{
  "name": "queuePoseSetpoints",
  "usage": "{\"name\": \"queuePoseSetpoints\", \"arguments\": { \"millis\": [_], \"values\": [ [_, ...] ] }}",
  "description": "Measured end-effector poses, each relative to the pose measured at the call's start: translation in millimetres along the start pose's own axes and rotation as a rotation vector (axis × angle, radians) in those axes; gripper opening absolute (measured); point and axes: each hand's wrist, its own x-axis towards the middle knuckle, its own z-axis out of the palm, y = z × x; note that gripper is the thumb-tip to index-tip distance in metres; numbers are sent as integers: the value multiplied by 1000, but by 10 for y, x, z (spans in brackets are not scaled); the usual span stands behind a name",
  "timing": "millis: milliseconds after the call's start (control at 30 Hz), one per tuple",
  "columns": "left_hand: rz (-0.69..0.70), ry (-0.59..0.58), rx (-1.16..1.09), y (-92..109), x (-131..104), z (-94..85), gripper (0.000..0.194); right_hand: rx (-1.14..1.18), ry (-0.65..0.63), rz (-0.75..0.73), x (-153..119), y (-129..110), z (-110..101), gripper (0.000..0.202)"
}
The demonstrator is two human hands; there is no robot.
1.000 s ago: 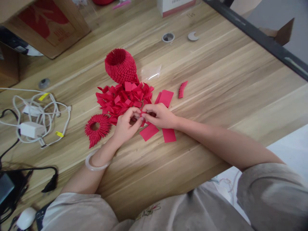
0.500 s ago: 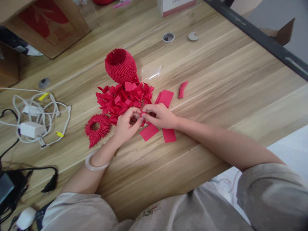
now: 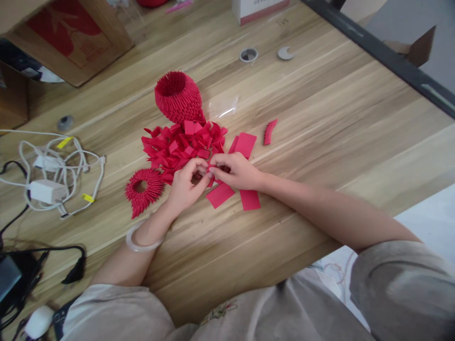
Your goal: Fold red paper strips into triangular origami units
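Item: one small red paper piece [image 3: 211,169], long axis hidden, pinched nearly closed between left hand [image 3: 187,185] at its eight o'clock and right hand [image 3: 237,171] at three, both equally near when recorded.

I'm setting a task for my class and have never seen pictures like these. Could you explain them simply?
There is no machine here: a person works bare-handed. Every picture comes from one camera worn on the head, looking forward and down.

The left hand and right hand meet over a table, pinching a small red piece, mostly hidden.

Beyond them lies a heap of red paper pieces, with a red bowl behind it and a red ring at its left. Flat red strips lie around the right hand.
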Motion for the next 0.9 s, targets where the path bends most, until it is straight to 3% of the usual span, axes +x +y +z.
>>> {"name": "queuePoseSetpoints", "arguments": {
  "millis": [600, 900],
  "values": [
    [45, 11, -1, -31, 3, 11, 15, 7, 26, -54, 7, 35, 13, 13],
    [60, 17, -6, -26, 2, 15, 14, 25, -34, -30, 20, 33, -16, 12]
  ]
}}
